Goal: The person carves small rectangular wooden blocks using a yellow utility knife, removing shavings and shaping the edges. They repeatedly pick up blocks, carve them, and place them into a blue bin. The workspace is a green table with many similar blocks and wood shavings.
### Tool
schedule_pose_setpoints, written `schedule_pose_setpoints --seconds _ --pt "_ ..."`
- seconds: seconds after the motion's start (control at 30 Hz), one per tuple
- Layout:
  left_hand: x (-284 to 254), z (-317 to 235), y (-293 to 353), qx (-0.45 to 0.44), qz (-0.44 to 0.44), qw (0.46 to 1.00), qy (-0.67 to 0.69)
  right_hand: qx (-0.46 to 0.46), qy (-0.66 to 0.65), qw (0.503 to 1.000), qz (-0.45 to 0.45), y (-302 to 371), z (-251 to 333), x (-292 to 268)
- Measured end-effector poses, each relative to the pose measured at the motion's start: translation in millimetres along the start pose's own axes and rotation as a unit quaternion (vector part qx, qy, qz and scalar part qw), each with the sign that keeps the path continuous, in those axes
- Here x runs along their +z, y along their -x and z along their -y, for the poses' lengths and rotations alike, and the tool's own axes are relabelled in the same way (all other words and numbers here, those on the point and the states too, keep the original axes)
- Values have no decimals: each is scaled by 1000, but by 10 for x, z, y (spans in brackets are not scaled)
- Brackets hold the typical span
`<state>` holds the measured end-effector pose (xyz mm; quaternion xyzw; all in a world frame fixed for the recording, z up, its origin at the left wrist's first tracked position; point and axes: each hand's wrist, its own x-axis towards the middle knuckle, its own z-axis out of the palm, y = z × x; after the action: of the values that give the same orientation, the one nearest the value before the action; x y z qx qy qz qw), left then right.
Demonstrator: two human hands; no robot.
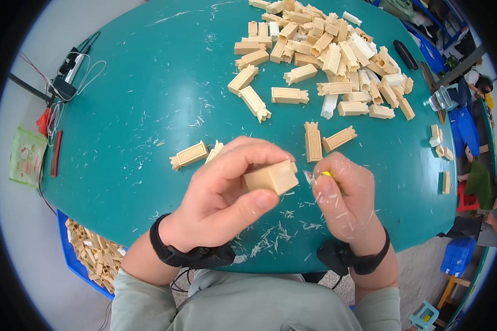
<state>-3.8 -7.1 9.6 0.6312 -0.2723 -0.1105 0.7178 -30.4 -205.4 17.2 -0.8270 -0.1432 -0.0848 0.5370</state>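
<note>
In front of my body, my left hand (218, 193) is closed around a cream rectangular plastic piece (273, 177), its plain end turned toward my right hand. My right hand (348, 196), a little to the right, grips a small yellow-handled knife (327, 174). Its short pale tip points at the piece without touching it; most of the handle is hidden in the fist. White shavings cling to my right fingers. Beyond my hands lie an upright-pointing cream piece (313, 142) and a slanted one (339, 138). Another cream piece (189, 155) rests left of my left hand.
A large heap of cream and white pieces (331, 52) covers the far right of the green table (149, 94). Shavings (270, 237) litter the near edge. A blue crate (72, 259) of pieces stands at lower left. A power strip (66, 77) lies at the left edge.
</note>
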Motion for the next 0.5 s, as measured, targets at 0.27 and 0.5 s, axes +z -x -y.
schedule_pose_setpoints --seconds 0.27,0.5 --pt "32 79 56 109 -73 977 -168 10 16 1000 -15 44 -24 94" --pt "75 99 11 205 -113 916 -326 -4 40 999 -18 48 -27 136"
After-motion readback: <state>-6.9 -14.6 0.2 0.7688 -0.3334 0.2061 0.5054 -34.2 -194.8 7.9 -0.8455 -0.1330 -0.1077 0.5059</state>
